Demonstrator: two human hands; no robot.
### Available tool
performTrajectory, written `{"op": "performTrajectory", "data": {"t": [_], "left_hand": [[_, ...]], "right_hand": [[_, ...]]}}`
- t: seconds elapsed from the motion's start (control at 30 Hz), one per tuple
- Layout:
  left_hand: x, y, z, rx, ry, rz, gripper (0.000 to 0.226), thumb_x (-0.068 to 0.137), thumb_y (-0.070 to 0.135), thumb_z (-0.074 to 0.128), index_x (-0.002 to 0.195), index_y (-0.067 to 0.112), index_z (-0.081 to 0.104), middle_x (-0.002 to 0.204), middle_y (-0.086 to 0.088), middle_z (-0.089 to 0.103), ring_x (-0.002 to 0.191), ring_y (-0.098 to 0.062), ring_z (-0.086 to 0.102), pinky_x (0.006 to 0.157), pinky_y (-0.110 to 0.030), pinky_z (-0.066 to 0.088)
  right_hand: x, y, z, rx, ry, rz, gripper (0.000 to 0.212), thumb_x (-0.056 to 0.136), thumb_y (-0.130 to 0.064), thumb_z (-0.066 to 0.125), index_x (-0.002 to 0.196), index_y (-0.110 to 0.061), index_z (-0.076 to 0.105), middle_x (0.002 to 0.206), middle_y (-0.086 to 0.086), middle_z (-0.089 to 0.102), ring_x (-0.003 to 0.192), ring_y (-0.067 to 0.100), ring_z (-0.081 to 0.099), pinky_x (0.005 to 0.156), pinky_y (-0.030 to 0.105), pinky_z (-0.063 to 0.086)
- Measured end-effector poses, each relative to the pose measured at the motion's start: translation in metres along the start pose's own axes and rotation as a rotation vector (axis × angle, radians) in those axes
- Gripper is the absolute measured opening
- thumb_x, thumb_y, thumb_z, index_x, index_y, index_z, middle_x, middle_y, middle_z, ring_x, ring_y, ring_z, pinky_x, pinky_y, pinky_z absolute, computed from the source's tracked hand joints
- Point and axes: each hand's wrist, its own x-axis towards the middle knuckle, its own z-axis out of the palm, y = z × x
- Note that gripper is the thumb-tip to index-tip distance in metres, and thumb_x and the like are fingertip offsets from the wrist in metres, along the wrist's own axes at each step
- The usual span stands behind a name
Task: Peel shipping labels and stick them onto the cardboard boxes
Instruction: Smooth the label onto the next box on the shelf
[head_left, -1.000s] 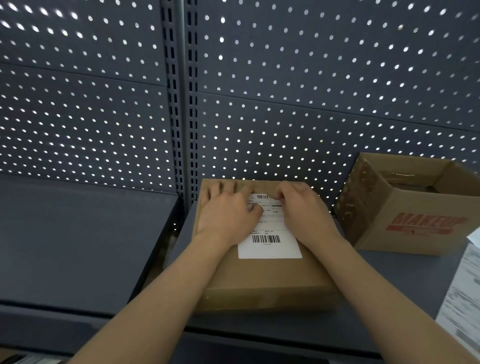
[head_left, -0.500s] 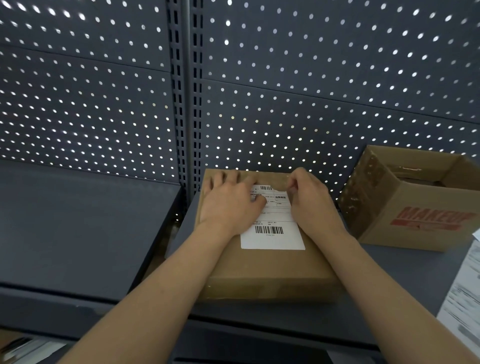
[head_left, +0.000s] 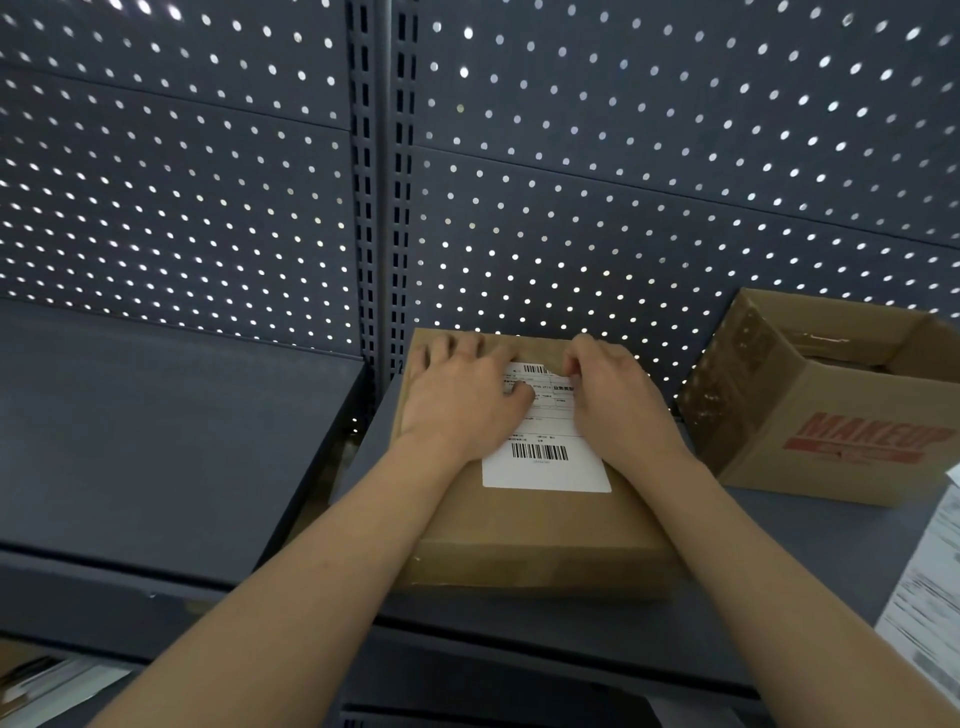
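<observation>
A flat brown cardboard box lies on a dark grey shelf. A white shipping label with barcodes lies flat on its top. My left hand presses flat on the label's left part, its fingers spread toward the box's far edge. On the label's upper right edge rests my right hand, with its fingertips bent down onto the paper. Both hands cover parts of the label.
An open cardboard box printed MAKEUP stands at the right. Sheets of printed labels lie at the far right edge. A perforated grey back panel rises behind. Another grey shelf lies to the left.
Both hands have slid a little toward the label's far end while pressing on it. The box and label kept their place.
</observation>
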Motion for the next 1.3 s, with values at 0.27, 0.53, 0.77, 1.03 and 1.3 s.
{"op": "performTrajectory", "data": {"t": [0.27,0.53,0.77,1.03,1.3], "left_hand": [[0.0,-0.001,0.001,-0.009,0.008,0.006,0.053,0.092,0.052,0.036,0.142,0.035,0.044,0.145,-0.002,0.043,0.134,-0.029,0.03,0.117,-0.049,0.018],[0.001,-0.002,0.002,-0.013,0.007,0.008,0.054,0.091,0.055,0.035,0.14,0.035,0.045,0.145,-0.002,0.044,0.135,-0.03,0.03,0.117,-0.051,0.018],[0.001,-0.002,0.002,-0.023,0.008,0.002,0.052,0.091,0.054,0.037,0.139,0.036,0.045,0.142,-0.001,0.045,0.133,-0.029,0.031,0.116,-0.049,0.019],[0.0,-0.001,0.001,-0.021,0.025,0.003,0.05,0.092,0.053,0.038,0.138,0.036,0.047,0.139,0.0,0.047,0.131,-0.029,0.033,0.115,-0.047,0.021],[-0.001,-0.001,0.0,-0.033,0.025,0.002,0.051,0.091,0.052,0.039,0.138,0.035,0.048,0.14,-0.001,0.047,0.131,-0.03,0.033,0.115,-0.048,0.021]], "right_hand": [[0.0,-0.001,-0.001,-0.039,0.013,-0.019,0.023,0.085,0.008,0.047,0.085,-0.015,0.044,0.084,-0.001,0.054,0.088,0.022,0.049,0.065,0.03,0.035],[0.001,-0.008,0.001,-0.287,0.037,-0.126,0.022,0.069,0.014,0.061,0.079,-0.005,0.056,0.071,0.011,0.061,0.07,0.033,0.06,0.061,0.034,0.04],[0.003,-0.004,0.0,-0.136,0.003,-0.098,0.03,0.075,0.014,0.045,0.085,-0.014,0.045,0.085,0.006,0.057,0.085,0.025,0.051,0.071,0.024,0.024],[0.0,0.007,0.001,0.092,0.023,0.028,0.024,0.087,0.009,0.047,0.088,-0.015,0.043,0.085,-0.002,0.051,0.084,0.017,0.047,0.062,0.022,0.028],[0.002,-0.008,0.001,-0.272,0.028,-0.113,0.021,0.076,0.01,0.048,0.084,-0.009,0.05,0.076,0.009,0.059,0.075,0.03,0.055,0.065,0.033,0.033]]}}
